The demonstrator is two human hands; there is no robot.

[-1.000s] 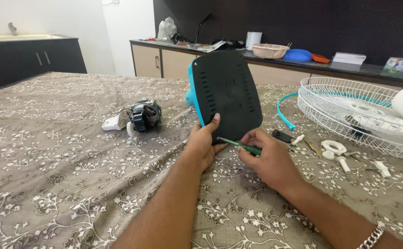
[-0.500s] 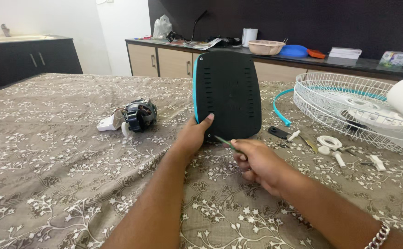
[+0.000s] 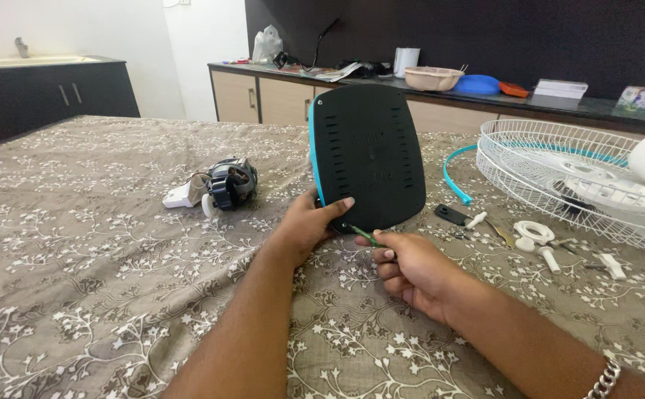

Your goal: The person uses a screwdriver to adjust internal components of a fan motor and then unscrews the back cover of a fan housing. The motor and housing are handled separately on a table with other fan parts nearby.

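A small electric motor with white plastic parts lies at left on the floral-clothed surface. The left hand clasps the lower edge of the upright black vented plastic panel with a blue rim. The right hand closes on a thin green-handled screwdriver, its tip hidden at the panel's bottom. The white wire fan guard, cut off at right, holds a white hub.

Screwdriver handle inside closed fingers
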